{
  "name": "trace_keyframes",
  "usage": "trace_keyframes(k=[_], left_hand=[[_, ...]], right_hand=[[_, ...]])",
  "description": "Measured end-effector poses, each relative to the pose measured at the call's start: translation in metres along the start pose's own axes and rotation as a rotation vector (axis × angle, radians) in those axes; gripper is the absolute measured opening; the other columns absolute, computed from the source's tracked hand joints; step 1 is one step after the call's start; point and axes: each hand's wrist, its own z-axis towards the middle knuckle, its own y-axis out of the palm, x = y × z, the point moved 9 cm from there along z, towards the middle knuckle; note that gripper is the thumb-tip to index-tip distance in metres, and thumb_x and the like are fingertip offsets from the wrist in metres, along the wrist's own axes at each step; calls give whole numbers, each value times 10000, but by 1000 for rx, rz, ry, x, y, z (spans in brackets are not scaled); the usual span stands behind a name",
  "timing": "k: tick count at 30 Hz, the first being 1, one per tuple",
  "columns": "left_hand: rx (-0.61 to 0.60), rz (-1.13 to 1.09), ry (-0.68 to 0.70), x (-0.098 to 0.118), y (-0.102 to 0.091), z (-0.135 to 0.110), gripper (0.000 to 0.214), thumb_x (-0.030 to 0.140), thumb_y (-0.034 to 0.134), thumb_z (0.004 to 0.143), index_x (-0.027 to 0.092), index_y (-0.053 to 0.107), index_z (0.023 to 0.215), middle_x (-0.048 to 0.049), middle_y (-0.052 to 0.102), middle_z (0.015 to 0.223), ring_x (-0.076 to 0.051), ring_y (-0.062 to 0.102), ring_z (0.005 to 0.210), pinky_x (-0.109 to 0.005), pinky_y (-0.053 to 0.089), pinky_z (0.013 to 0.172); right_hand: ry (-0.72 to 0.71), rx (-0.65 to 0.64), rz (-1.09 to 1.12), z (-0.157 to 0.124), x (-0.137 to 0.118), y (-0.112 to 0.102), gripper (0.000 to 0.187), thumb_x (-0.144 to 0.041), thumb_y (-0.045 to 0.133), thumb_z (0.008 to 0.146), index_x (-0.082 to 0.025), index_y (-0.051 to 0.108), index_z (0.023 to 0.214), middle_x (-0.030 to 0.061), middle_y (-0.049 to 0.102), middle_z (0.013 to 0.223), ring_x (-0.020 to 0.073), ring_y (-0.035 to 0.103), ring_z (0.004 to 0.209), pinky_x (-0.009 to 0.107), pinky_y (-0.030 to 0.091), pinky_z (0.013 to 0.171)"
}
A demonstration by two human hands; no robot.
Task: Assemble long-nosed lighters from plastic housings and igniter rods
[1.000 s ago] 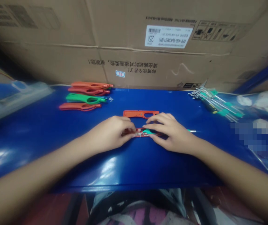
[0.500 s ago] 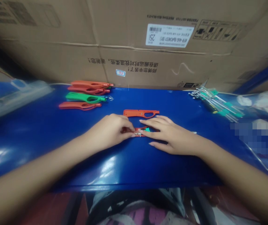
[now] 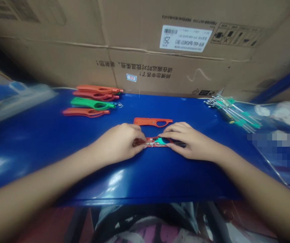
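An orange-red lighter shell half [image 3: 148,139] lies open side up on the blue table, with small metal parts and a thin white wire inside it. A green trigger [image 3: 162,140] sits in its right part. My left hand [image 3: 129,140] pinches the shell's left end, and the fingers hide that end. At the right, my right hand [image 3: 186,140] grips the shell around the trigger with thumb and fingers; its palm covers part of the right end. Just behind them lies another orange shell half [image 3: 145,122], which neither hand touches.
Several orange and green lighter bodies [image 3: 89,112] lie at the back left. At the back right is a bundle of metal rods with green parts [image 3: 236,111]. A cardboard box [image 3: 134,50] stands along the table's back edge. A clear plastic bag [image 3: 20,101] is at the left.
My right hand has drawn slightly back to the right and its spread fingers have closed on the shell by the trigger, which shows more now. My left hand stays at the left end.
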Motion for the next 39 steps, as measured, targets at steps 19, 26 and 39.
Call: trace_keyframes(k=[19, 26, 39], left_hand=[[54, -227, -137, -17, 0, 6, 110, 299, 742, 831, 214, 807, 856, -25, 761, 790, -141, 639, 634, -241, 468, 592], [114, -306, -195, -25, 5, 9, 161, 330, 761, 800, 181, 792, 851, -35, 757, 795, -135, 621, 636, -242, 469, 612], [128, -411, -185, -34, 8, 12, 189, 343, 778, 777, 190, 808, 883, -40, 757, 825, -131, 609, 654, -234, 450, 582]], right_hand=[[202, 142, -112, 0, 28, -9, 356, -222, 459, 1010, -248, 638, 1317, 118, 620, 1327, 293, 553, 1207, 519, 445, 1008], [364, 114, -132, -8, 61, -6, 311, -232, 554, 942, -245, 683, 1225, 141, 566, 1357, 346, 540, 1247, 582, 474, 995], [330, 146, -38, -5, 57, -12, 65, -258, 580, 946, -204, 586, 911, 94, 648, 1036, 250, 620, 959, 409, 496, 844]])
